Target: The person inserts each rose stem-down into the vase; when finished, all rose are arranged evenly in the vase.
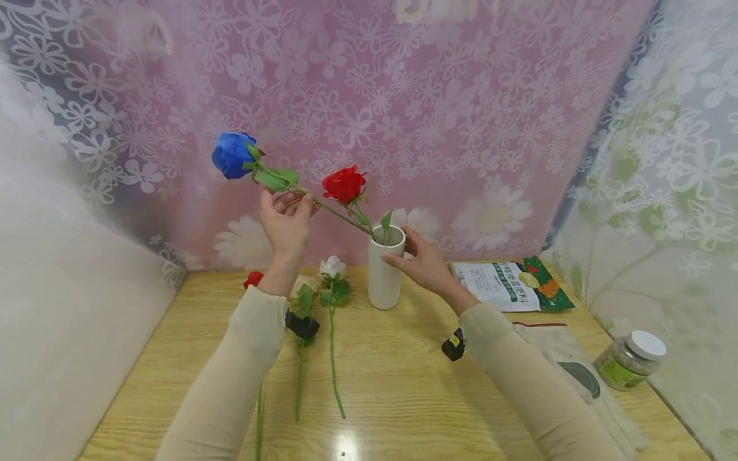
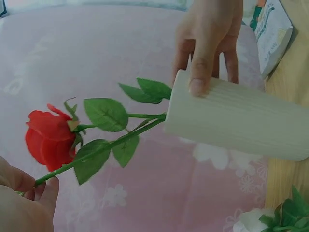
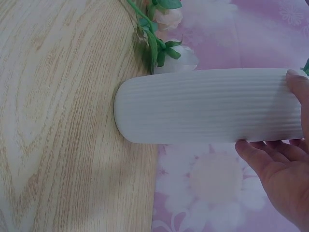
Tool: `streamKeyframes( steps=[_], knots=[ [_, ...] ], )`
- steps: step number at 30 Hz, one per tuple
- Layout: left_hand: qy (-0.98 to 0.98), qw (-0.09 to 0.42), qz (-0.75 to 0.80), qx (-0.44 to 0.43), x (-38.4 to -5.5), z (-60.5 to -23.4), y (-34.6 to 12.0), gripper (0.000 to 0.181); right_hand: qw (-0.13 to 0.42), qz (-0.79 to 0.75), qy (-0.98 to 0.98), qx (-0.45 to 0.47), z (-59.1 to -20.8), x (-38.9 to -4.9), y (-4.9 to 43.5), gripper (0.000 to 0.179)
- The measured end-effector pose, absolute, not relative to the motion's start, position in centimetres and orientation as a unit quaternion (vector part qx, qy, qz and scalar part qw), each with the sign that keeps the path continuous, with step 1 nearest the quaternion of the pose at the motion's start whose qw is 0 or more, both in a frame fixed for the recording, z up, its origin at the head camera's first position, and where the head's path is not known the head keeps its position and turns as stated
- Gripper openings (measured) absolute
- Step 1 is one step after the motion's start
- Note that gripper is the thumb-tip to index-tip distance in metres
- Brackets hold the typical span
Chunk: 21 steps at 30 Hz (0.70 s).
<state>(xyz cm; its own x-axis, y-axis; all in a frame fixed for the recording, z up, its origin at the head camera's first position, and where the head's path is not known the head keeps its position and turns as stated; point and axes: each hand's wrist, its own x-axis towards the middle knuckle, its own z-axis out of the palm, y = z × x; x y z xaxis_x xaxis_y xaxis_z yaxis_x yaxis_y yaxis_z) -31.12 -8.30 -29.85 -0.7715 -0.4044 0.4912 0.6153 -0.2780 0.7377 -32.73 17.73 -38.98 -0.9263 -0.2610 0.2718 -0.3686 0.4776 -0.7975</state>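
My left hand (image 1: 286, 227) pinches the green stem of a blue rose (image 1: 233, 155), whose bloom leans up and to the left. The stem's lower end goes into the mouth of a white ribbed vase (image 1: 383, 282), where its tip is hidden. A red rose (image 1: 344, 184) stands in the same vase, tilted left; its leaves (image 2: 106, 114) show beside the blue rose's stem in the left wrist view. With thumb and fingers on either side near the rim, my right hand (image 1: 426, 262) holds the vase, which is upright on the table (image 3: 63, 145).
Left of the vase lie a white rose (image 1: 333, 267), a cream rose (image 1: 305, 287) and another red rose (image 1: 252, 279), stems toward me. To the right are a printed fertilizer bag (image 1: 507, 285), pale work gloves (image 1: 553, 349) and a white-lidded jar (image 1: 628, 362). A flowered pink curtain (image 1: 403, 115) hangs behind.
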Motion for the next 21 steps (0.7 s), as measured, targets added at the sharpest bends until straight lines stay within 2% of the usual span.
streamKeyframes(
  steps=[12,21],
  knots=[
    [-0.577,0.299,-0.753,-0.105,-31.5,-32.9,-4.0,0.04,0.058,0.468,-0.862,0.185,-39.1,-32.7,17.8,0.074],
    [-0.637,0.288,-0.708,-0.102,-31.8,-34.4,-2.1,0.043,0.059,0.468,-0.864,0.177,-39.0,-32.6,17.9,0.081]
  ],
)
